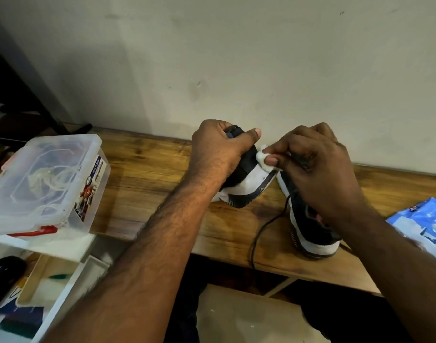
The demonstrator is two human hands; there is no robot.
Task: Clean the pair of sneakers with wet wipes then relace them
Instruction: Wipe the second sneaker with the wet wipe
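Head view: held sneaker (249, 184) tilted, sole toward table (150, 169).

Two sneakers (244, 184) (311, 229), one wet wipe (264, 158), one wipe pack (419, 221) and one clear plastic box (46, 184) sit around two hands (217, 154) (318, 167) on one wooden surface (162, 174).

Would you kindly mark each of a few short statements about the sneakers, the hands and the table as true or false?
1. The left hand grips a sneaker. True.
2. The right hand pinches a white wipe against that sneaker. True.
3. The second sneaker lies inside the plastic box. False: it stands on the wooden table.
4. The blue wipes pack is left of the box. False: it lies at the far right.
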